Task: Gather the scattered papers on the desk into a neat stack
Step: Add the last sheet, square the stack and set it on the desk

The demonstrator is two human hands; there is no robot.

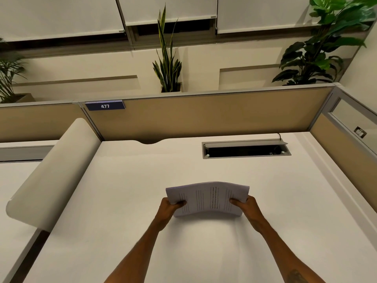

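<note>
Two bare hands grip a stack of papers (208,198) above a white desk (122,201), the left hand (170,207) clamped on its left edge and the right hand (245,205) on its right, thumbs on top. The sheets bow upward in the middle (printed lines run across them, too blurred to read). Beyond, an open cable tray (245,150) sits near a tan partition (204,115) bearing a "477" sign (105,106).

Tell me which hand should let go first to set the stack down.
Probably neither. The left hand and right hand each grip one end of the stack, evenly placed above the desk. Lower both together.
</note>
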